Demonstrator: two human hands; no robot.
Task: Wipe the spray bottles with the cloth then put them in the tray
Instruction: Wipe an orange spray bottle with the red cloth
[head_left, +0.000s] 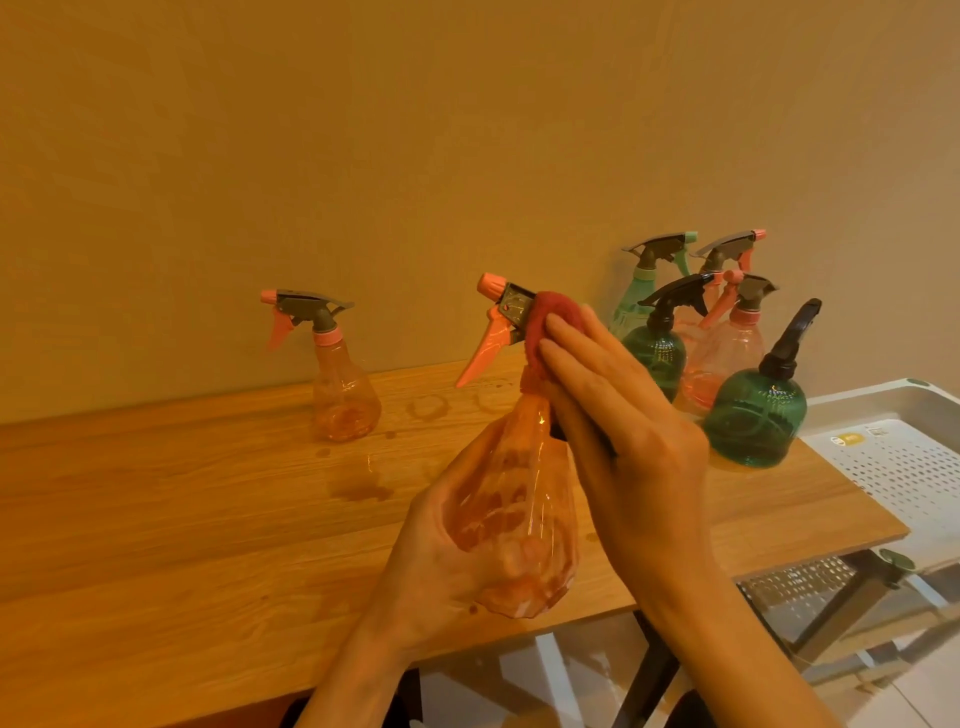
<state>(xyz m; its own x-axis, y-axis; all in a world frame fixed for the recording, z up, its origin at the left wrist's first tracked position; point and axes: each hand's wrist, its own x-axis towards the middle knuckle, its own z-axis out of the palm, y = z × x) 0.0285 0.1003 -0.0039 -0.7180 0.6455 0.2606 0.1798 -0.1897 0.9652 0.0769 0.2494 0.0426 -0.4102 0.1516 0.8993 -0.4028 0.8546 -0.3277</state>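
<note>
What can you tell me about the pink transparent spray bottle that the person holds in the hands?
The pink transparent faceted plastic spray bottle has a grey spray head with a pink nozzle and a long pink trigger. It is held above the wooden table, tilted, nozzle pointing left. The left hand grips its body from below. The right hand presses a red cloth against the back of the head and the neck. It looks empty.

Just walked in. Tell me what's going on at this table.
A person is wiping a spray bottle. The left hand holds a clear orange spray bottle by its body, while the right hand presses a red cloth against its neck and trigger head. Another orange bottle stands alone on the wooden table; five more cluster near the white tray, which shows no bottles in it yet.
</note>
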